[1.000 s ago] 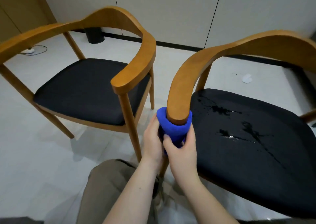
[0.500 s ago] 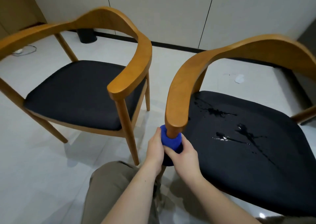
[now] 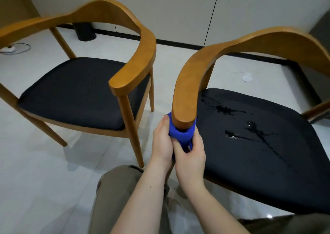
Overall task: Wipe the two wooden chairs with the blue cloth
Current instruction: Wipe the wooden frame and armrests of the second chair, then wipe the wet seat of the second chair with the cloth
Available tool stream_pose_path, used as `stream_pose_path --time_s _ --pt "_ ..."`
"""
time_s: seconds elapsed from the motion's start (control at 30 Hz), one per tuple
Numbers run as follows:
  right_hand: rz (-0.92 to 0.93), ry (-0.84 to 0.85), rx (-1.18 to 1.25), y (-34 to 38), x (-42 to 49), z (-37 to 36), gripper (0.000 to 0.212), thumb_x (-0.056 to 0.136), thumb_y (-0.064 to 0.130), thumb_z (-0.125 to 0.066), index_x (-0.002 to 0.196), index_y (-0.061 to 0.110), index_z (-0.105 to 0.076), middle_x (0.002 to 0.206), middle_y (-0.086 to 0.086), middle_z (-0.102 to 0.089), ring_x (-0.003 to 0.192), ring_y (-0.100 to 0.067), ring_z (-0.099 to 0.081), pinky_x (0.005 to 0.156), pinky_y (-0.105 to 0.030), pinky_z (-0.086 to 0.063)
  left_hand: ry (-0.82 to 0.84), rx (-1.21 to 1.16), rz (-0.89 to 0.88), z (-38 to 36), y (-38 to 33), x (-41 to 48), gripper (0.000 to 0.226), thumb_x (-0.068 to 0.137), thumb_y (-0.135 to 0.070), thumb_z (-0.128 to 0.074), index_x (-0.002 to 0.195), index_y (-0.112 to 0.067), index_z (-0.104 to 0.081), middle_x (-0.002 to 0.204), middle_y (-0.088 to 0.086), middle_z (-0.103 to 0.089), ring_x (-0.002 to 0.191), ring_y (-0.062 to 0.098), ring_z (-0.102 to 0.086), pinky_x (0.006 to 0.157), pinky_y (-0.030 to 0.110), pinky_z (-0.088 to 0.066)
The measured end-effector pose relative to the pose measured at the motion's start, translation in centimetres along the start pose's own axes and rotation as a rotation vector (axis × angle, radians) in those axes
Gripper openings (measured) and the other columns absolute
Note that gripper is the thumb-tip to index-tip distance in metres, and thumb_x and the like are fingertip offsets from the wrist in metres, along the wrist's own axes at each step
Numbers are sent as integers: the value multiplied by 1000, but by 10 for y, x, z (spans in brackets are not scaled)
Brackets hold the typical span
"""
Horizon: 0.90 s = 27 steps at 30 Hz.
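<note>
Both hands, left point(image 3: 161, 142) and right point(image 3: 190, 155), grip a blue cloth point(image 3: 180, 135) wrapped round the right chair's point(image 3: 185, 83) front leg, just beneath the armrest.

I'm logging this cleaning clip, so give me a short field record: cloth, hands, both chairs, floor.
cloth: blue cloth wrapped round the front post of the right chair, just under its armrest end
hands: left hand and right hand both grip the cloth
right chair seat: wet splashes
left chair: no hand on it, seat looks dry
floor: white scrap, black bin
</note>
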State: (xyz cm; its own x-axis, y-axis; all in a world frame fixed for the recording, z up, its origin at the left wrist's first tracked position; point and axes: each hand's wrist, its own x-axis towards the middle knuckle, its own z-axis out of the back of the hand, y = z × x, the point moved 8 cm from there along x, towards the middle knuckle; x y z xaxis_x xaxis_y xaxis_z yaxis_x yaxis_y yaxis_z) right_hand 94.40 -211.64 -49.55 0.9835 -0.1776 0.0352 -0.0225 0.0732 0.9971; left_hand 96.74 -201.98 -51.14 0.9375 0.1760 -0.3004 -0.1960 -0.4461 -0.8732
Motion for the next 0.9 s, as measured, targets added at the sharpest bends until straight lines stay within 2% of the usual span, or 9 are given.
stream_pose_path --time_s 0.17,0.3,0.43,0.53,0.6,0.67,0.73,0.8,0.9 --pt "-93 48 -122 -31 7 -2 51 85 20 -75 128 42 -59 115 17 -67 106 1 -62 92 -25 -54 -79 54 170 17 29 10 53 103 -51 -37 113 -11 -70 101 13 -74 99 26 -71 92 40 -55" --pt "-172 36 -196 -56 3 -3 48 85 19 -73 123 45 -59 111 16 -67 103 -2 -63 92 -32 -55 -185 -1 335 25 59 14 50 100 -52 -43 111 -11 -71 88 9 -73 88 24 -70 88 40 -55" --pt "-223 110 -198 -45 9 1 42 80 15 -77 107 44 -65 99 18 -70 91 8 -64 83 -17 -54 -290 -21 430 32 66 6 45 96 -53 -48 102 -16 -72 85 10 -74 87 27 -70 83 41 -55" --pt "-234 147 -190 -36 13 8 30 79 15 -78 93 39 -67 90 16 -71 83 9 -64 65 -6 -48 -401 210 230 42 58 5 37 98 -49 -40 101 -23 -66 94 5 -70 96 26 -67 95 49 -50" --pt "-220 116 -180 -32 11 16 23 79 17 -77 90 34 -67 89 12 -71 81 1 -65 66 -10 -48 -526 381 28 45 40 -10 29 103 -42 -38 104 -21 -58 99 -2 -61 99 22 -62 96 48 -49" --pt "-220 91 -126 -29 3 26 22 82 16 -74 93 34 -68 91 12 -71 83 0 -66 68 -14 -50 -568 448 -131 43 26 -31 20 102 -40 -43 102 -23 -54 100 -11 -51 101 18 -59 95 45 -50" --pt "-225 91 -40 -25 -6 37 25 85 13 -73 97 34 -69 92 14 -72 84 3 -66 67 -12 -51 -495 460 -193 37 25 -44 13 99 -41 -51 100 -28 -53 101 -14 -52 101 14 -58 93 42 -52" --pt "-224 92 9 -22 -13 53 27 85 11 -73 97 35 -69 91 17 -73 86 4 -67 68 -12 -52 -389 428 -174 28 27 -58 11 96 -41 -58 99 -30 -54 100 -9 -61 96 10 -62 88 38 -54" --pt "-246 68 45 -21 -18 84 30 82 12 -77 103 33 -70 95 16 -74 93 -1 -69 81 -23 -57 -254 432 -172 5 24 -79 23 90 -34 -70 102 -31 -50 104 -9 -62 95 1 -61 78 22 -50"
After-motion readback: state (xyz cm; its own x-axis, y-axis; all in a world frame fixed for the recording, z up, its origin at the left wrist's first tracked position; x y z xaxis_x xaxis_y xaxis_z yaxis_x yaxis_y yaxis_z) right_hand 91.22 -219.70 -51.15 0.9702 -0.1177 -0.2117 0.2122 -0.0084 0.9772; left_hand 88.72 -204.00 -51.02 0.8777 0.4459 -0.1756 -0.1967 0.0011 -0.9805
